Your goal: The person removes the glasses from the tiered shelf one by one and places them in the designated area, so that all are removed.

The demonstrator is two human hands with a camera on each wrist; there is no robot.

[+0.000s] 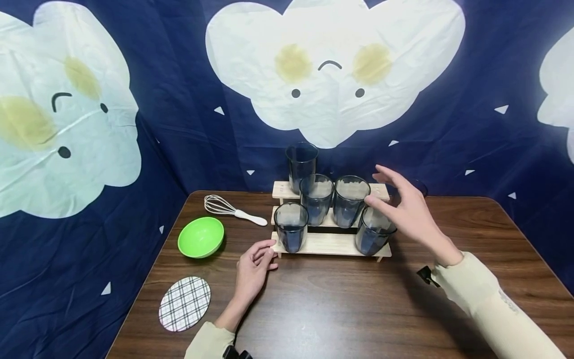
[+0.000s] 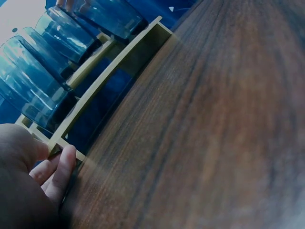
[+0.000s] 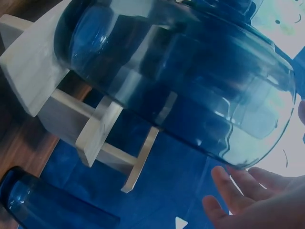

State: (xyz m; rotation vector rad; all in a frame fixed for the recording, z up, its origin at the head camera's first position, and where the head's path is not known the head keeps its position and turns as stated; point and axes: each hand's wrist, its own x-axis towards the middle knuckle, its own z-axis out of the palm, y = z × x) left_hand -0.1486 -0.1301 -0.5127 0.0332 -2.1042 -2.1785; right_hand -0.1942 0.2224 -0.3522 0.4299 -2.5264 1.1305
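Observation:
A three-tier wooden rack (image 1: 329, 244) holds several blue-tinted glasses. On its bottom tier, one glass (image 1: 291, 229) stands at the left and another glass (image 1: 373, 238) at the right. Two glasses, including one (image 1: 316, 202), share the middle tier; a single glass (image 1: 302, 167) tops the left end. My left hand (image 1: 252, 273) grips the rack's lower left corner, thumb and fingers around its end. Over the right side, my right hand (image 1: 410, 212) is spread with thumb and fingers apart, holding nothing. Its fingertips come close to the glass rims in the right wrist view.
Another glass (image 3: 52, 202) stands on the table beyond the rack's right end, mostly hidden by my right hand in the head view. Left of the rack are a white-handled whisk (image 1: 235, 211), a green bowl (image 1: 201, 238) and a checked round mat (image 1: 185, 304). A blue cloud-print curtain (image 1: 179, 99) hangs behind.

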